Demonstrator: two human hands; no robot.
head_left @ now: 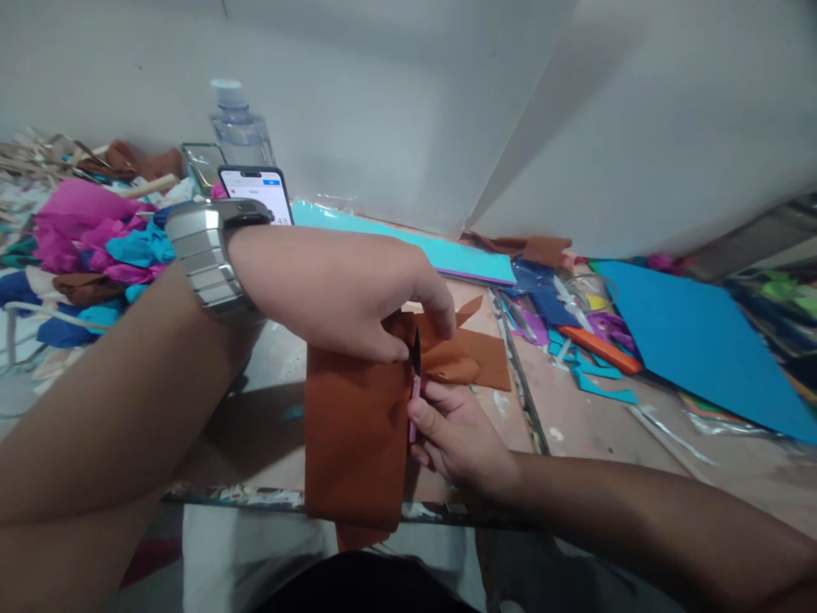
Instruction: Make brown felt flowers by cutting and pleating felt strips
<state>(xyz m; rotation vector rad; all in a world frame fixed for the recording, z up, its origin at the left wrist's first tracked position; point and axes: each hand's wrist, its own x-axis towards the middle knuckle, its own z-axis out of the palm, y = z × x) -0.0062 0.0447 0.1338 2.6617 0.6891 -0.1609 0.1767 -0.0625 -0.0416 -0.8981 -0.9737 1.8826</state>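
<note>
Brown folded paper [354, 426], soft like crepe paper, lies in front of me and hangs over the table's near edge. My left hand [357, 294], with a metal watch [210, 255] at its wrist, reaches across the top and pinches the paper's upper edge between thumb and fingers. Against the paper's right side, my right hand [453, 430] is closed on a slim pink-handled knife [415, 404], its dark blade pointing up beside my left thumb. A cut brown piece [488, 358] lies just to the right, partly under loose folds.
Crumpled coloured paper [89, 226] is heaped on the left. A phone [259, 191] leans by a water bottle [239, 128] near the wall. Along the back lies a turquoise strip [396, 243]. On the right are an orange cutter [600, 349], blue scraps and a blue sheet [708, 340].
</note>
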